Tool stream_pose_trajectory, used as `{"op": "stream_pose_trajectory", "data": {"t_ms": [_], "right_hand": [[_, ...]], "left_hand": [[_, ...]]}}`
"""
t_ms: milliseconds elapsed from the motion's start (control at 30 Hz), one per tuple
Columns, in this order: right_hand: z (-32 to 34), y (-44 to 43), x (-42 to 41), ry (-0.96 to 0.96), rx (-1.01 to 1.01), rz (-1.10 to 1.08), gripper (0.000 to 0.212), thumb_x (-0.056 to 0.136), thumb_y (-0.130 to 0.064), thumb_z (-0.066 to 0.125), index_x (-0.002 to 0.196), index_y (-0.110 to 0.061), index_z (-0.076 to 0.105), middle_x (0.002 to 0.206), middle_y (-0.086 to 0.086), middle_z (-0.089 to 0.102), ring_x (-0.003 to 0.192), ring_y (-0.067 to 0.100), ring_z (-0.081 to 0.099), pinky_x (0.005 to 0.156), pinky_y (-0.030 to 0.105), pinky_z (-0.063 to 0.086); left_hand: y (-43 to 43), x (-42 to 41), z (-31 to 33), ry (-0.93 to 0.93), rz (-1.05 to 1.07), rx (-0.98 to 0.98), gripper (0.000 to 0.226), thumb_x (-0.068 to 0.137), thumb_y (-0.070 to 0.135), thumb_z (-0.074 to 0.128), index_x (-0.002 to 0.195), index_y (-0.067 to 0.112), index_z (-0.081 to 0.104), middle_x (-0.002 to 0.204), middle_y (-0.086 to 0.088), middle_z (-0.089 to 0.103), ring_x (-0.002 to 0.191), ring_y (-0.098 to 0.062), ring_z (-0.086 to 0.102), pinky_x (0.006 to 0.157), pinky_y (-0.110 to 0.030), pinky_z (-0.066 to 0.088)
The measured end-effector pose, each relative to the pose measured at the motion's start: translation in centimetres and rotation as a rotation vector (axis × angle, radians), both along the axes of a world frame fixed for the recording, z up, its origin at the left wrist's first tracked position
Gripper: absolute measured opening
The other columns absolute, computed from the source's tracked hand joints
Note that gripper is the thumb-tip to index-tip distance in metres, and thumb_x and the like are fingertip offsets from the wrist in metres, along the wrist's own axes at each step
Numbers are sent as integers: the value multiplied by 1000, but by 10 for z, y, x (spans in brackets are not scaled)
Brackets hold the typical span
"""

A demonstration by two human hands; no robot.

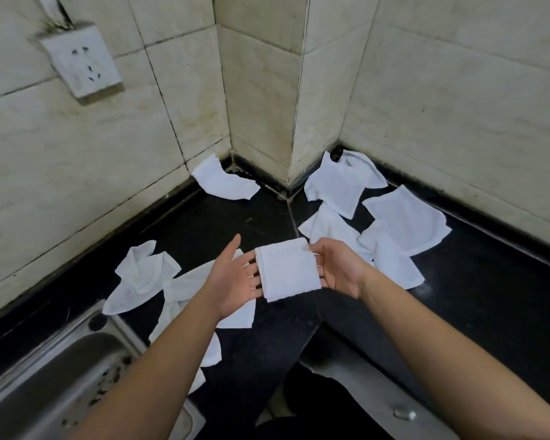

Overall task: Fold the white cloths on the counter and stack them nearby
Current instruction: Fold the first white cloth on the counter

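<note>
The left hand (235, 281) lies palm up, fingers straight and spread, under the left edge of a folded cloth (288, 269). The right hand (340, 268) pinches its right edge, thumb on top and fingers beneath, holding it over the middle of the black counter (473, 296). Crumpled cloths (143, 274) lie at the left edge beside the sink (61, 369), a single cloth (224, 182) in the back corner, and overlapping cloths (407, 217) toward the back right.

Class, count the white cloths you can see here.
9, roughly: one cloth held between left hand and right hand, one in the back corner, five overlapping at right, one crumpled by the sink, one or more under the left forearm. Overlaps may hide others.
</note>
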State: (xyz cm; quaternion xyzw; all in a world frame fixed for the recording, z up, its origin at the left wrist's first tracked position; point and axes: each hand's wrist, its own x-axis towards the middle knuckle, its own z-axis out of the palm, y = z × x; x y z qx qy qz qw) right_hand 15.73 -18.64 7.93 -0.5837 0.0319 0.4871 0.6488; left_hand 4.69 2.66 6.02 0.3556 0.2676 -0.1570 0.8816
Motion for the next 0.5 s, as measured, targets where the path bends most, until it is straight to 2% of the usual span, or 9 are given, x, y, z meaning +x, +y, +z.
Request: {"op": "stream_pose_trajectory", "data": {"t_ms": [33,100,200,300,367,433,500], "right_hand": [[1,-5,-2,3,-16,1,30,86,-25,48,112,-11,56,104,14,54,93,30,56,92,43,49],[1,-17,-8,20,-46,-18,32,88,-29,47,113,-11,58,107,15,59,95,31,61,90,42,53],[-7,-44,-20,48,-86,-80,43,96,-38,44,121,-11,65,116,15,70,102,33,68,90,43,57],[-14,-75,-34,65,-116,-158,44,98,-44,46,122,-14,67,114,14,72,102,32,70,89,44,58],[-15,-102,-47,49,-102,-223,36,96,-38,54,121,-17,69,109,10,72,99,27,70,92,42,57],[-17,-118,-57,10,-95,-232,30,93,-24,60,121,-24,71,112,5,72,98,22,69,93,39,57],[-14,-144,-65,-31,-84,-286,35,92,-13,60,124,-26,68,120,4,72,98,19,70,90,38,58]], "left_hand": [[-1,-1,1,0,-33,33,67,90,60,53,138,14,51,132,-11,64,118,-33,63,93,-51,52],[-4,-2,0,-22,-106,127,55,93,51,55,135,16,56,129,-9,66,116,-31,65,91,-48,53],[-17,-3,-5,-62,-236,215,41,95,41,52,128,20,65,131,-7,65,118,-29,63,99,-50,49],[-39,2,-10,-57,-306,207,43,95,38,51,132,20,61,132,-7,64,121,-29,62,105,-54,45],[-64,8,-6,-77,-397,218,40,95,35,53,132,23,61,130,-6,65,120,-28,62,103,-53,47],[-80,13,-5,-112,-421,246,40,95,20,55,134,27,58,129,-5,66,118,-28,64,98,-51,52],[-105,20,0,-139,-451,266,50,91,2,57,134,27,55,125,-6,68,113,-28,66,90,-47,56]]}}
